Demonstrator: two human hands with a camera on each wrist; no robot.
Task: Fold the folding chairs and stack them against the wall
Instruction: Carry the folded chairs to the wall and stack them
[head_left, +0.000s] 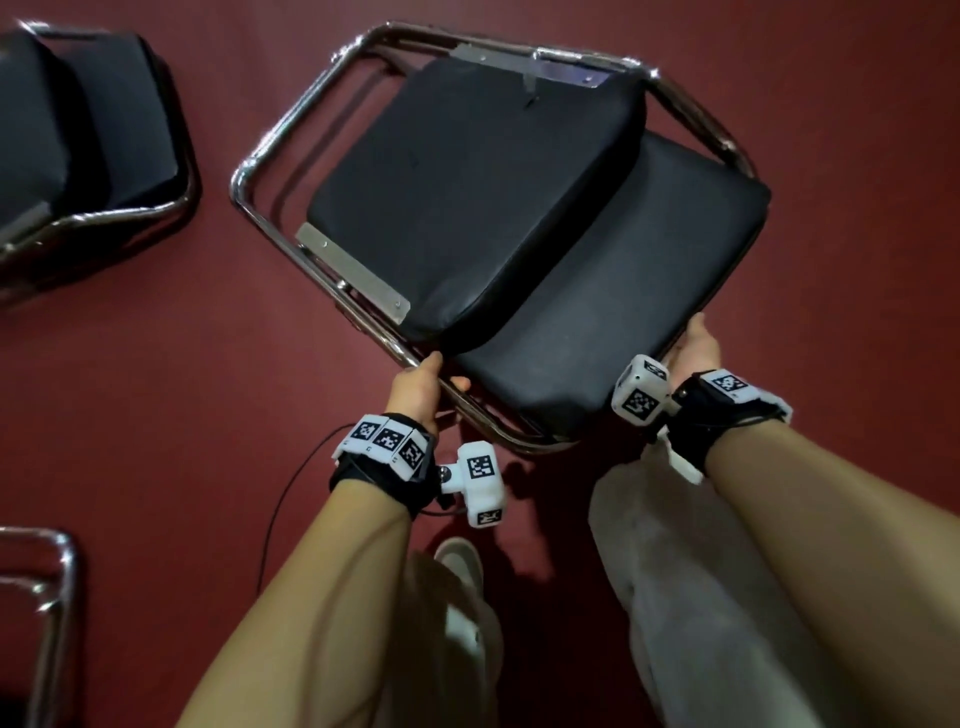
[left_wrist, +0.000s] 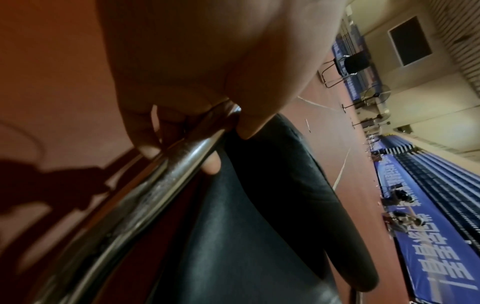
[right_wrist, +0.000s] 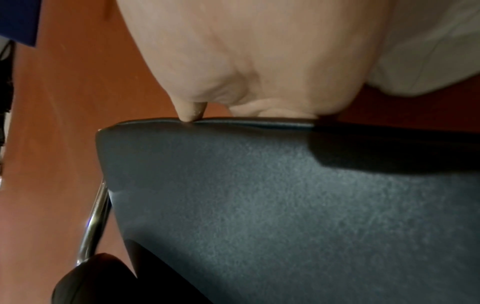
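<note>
Over red floor (head_left: 156, 364), both hands gripping folding chair (head_left: 467, 182), left hand (head_left: 418, 387), right hand (head_left: 693, 345)

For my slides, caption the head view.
Both hands, left and right, hold a folded chrome-framed chair above red floor.

A dark red floor (head_left: 156, 389) carries everything — a second black folding chair (head_left: 88, 140) stands to the left of the held chair (head_left: 519, 218), and a chrome chair frame (head_left: 52, 597) sits nearer, lower left of it.
</note>
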